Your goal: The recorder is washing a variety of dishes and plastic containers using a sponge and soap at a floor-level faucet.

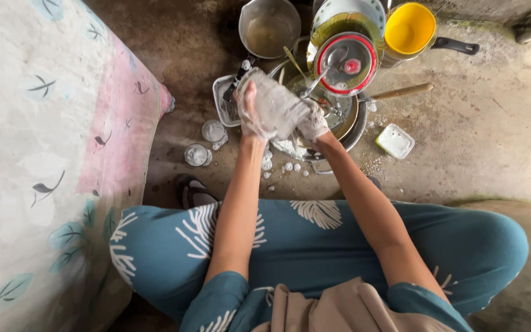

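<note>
in the head view, just above the middle of the frame, the left hand (250,114) gripped a soapy glass (276,106), fingers wrapped tight round its side, tilting it so the mouth faced the other hand. the right hand (312,125), coated in foam, pressed against that open end, fingers curled as if rubbing inside; whether they clutched a sponge i could not tell. both worked over a metal basin (356,130) crammed with dishes, so the suds fell back in. two rinsed-looking glasses (196,154) stood apart on the concrete floor (493,135) to the left, clear of the foam. a yellow pan (409,27) and a red-rimmed lid (346,64) sat at the top of the frame, a white soap dish (395,141) to the right.
</note>
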